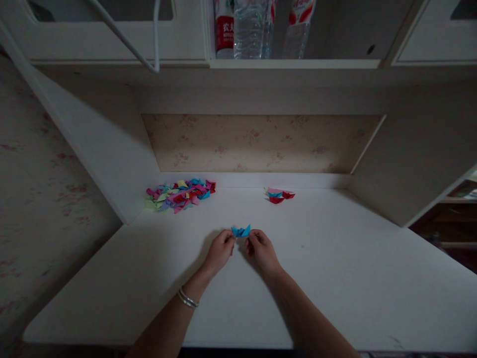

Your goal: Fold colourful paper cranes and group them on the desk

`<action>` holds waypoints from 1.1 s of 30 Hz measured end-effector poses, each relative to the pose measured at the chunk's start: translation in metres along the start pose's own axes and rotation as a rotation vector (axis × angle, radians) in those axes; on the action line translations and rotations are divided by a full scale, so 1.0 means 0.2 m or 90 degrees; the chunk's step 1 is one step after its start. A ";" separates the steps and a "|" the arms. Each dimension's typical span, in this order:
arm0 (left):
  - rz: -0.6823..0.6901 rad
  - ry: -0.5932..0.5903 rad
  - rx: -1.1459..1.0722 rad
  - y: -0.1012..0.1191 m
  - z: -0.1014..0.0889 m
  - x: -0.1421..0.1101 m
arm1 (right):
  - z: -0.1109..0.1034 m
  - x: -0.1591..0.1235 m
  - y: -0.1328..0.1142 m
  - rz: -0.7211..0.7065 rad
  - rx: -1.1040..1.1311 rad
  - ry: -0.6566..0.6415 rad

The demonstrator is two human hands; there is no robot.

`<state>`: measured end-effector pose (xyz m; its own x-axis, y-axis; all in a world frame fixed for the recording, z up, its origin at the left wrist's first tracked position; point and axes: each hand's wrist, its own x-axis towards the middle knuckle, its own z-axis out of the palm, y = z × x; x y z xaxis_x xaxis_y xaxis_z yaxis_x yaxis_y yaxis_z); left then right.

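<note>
A small blue folded paper piece [240,231] is held between both hands just above the white desk [335,278]. My left hand [220,251], with a bracelet on its wrist, pinches the paper's left end. My right hand [261,251] pinches the right end. Both hands have their fingers curled closed. A heap of several coloured paper pieces [181,195] lies at the back left of the desk. A smaller group of red, pink and blue folded pieces [278,195] lies at the back, right of centre.
A shelf above the desk holds plastic bottles [257,27]. White side panels [108,144] close in the desk at left and right, with floral wallpaper [257,144] behind. A white rail [126,40] crosses the upper left.
</note>
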<state>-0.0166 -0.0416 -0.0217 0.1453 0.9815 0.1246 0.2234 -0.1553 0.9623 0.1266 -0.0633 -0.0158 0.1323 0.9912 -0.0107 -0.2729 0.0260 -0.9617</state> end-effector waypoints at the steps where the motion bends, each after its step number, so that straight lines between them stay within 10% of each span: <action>1: 0.001 -0.001 -0.003 0.00 0.00 0.00 | 0.00 0.00 0.00 0.000 0.004 0.001; 33: -0.011 -0.010 -0.028 0.04 0.00 -0.01 | -0.01 0.00 0.01 -0.017 -0.010 0.021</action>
<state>-0.0150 -0.0439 -0.0139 0.1575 0.9820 0.1047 0.1840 -0.1333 0.9738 0.1278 -0.0643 -0.0175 0.1701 0.9854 0.0065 -0.2533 0.0501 -0.9661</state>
